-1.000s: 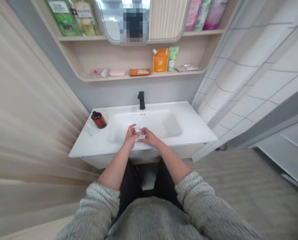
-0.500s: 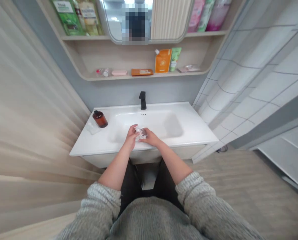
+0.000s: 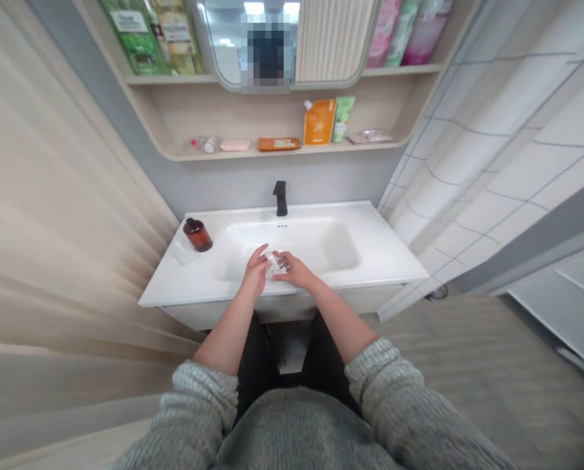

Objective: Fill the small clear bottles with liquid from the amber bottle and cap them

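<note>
Over the front rim of the white sink (image 3: 292, 245), my left hand (image 3: 256, 273) and my right hand (image 3: 296, 269) meet around a small white and clear item (image 3: 274, 264) that looks like crumpled plastic. Fingers of both hands are curled on it, the left from one side and the right from the other. Its exact kind is too small to make out. On the left of the counter lies an amber bottle (image 3: 198, 235) with a black top, beside a clear plastic bag or wrapper (image 3: 183, 252).
A black faucet (image 3: 281, 199) stands behind the basin. Above it, a shelf (image 3: 243, 155) holds an orange pouch (image 3: 320, 122), a green tube (image 3: 343, 119) and a flat orange packet (image 3: 279, 143). A curtain (image 3: 76, 196) hangs at the left; a tiled wall (image 3: 468, 163) borders the right.
The left fingers have shifted slightly on the white and clear item, with the index finger lifted more. Both hands stay in nearly the same place; the view has tilted a little.
</note>
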A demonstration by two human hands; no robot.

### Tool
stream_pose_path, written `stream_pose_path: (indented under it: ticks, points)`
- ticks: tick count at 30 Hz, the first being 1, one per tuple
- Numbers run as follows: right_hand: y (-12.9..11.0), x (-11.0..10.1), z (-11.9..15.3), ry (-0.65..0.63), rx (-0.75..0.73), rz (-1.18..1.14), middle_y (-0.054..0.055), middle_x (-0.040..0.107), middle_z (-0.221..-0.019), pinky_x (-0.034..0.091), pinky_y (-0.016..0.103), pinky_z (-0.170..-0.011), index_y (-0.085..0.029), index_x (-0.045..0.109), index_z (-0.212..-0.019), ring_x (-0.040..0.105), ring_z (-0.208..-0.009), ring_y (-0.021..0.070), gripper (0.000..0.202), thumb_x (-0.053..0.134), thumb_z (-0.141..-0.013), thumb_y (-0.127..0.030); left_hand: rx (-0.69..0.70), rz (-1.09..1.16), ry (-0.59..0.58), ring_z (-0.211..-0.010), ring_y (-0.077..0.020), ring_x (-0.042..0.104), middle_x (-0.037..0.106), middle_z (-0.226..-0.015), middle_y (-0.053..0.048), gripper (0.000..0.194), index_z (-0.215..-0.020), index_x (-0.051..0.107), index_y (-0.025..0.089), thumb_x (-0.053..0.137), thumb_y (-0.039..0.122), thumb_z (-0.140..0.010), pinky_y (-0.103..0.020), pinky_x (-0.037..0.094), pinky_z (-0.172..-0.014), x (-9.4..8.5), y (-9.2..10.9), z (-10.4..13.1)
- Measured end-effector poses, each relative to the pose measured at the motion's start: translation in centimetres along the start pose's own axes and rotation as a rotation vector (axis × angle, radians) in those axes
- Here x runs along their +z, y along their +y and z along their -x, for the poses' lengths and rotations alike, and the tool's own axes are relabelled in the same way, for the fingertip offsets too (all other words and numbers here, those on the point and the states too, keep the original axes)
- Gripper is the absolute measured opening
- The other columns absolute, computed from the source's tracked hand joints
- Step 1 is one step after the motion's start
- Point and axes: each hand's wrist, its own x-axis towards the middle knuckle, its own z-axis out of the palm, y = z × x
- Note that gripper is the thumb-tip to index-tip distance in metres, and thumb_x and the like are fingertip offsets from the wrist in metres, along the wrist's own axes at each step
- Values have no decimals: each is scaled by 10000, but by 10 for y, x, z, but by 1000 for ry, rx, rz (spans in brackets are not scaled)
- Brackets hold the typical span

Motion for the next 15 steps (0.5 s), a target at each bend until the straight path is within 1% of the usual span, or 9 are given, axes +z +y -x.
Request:
stream_pose_path:
  ticks: [2,4,6,8,9,11,13,15]
  points:
    - [0,-1,0,1,2,8,60,738,-1112,558,378,-856,-225,607,-1294,686,-937,218,791,1000,-653,-473,25,-8,39,-1054,-277,745,795,-1026,-54,776,-1374,663,252,946,307,-653,-440,533,-1001,-1,-1,-1]
    - [0,-1,0,1,0,14,61,737,-1118,559,371,-848,-221,607,-1287,682,-934,214,793,1001,-650,-480,74,-23,58,-1041,-253,740,767,-983,-18,769,-1330,681,274,980,260,-622,-409,536,-996,0,-2,-1]
    - [-1,-1,1,4,0,13,61,737,-1122,559,368,-850,-220,606,-1281,681,-934,212,789,1003,-648,-473,91,-2,25,-1095,-256,731,768,-1061,-27,775,-1341,682,284,975,243,-624,-399,534,-1006,0,-1,0]
    - [-1,-1,1,6,13,11,60,739,-1113,559,369,-847,-220,605,-1285,681,-930,212,788,1004,-648,-457,56,52,-21,-1146,-278,724,776,-1170,-64,794,-1392,668,277,947,254,-649,-412,534,-1005,-1,0,1]
    - [-1,0,1,4,15,10,60,739,-1110,558,369,-847,-221,604,-1293,680,-929,213,794,1005,-647,-450,31,73,-29,-1147,-288,725,780,-1186,-79,799,-1411,660,268,934,264,-660,-419,534,-995,-1,0,2]
    - [-1,0,1,-2,3,14,62,739,-1119,558,371,-856,-220,604,-1309,679,-932,212,805,1007,-649,-448,9,73,-11,-1100,-289,733,790,-1128,-79,794,-1410,659,258,929,274,-664,-420,535,-965,-1,0,2]
    - [-1,-1,1,0,-17,25,65,738,-1136,559,377,-874,-217,605,-1314,678,-933,210,813,1008,-651,-458,46,31,27,-1037,-267,734,781,-1029,-45,769,-1358,677,264,954,264,-641,-403,535,-946,-1,-1,1]
    - [-2,-1,2,7,-22,35,66,739,-1134,561,382,-883,-212,608,-1308,676,-927,208,814,1010,-647,-465,102,-9,42,-1021,-244,728,765,-990,-19,760,-1311,692,272,981,242,-609,-386,535,-956,1,-1,1]
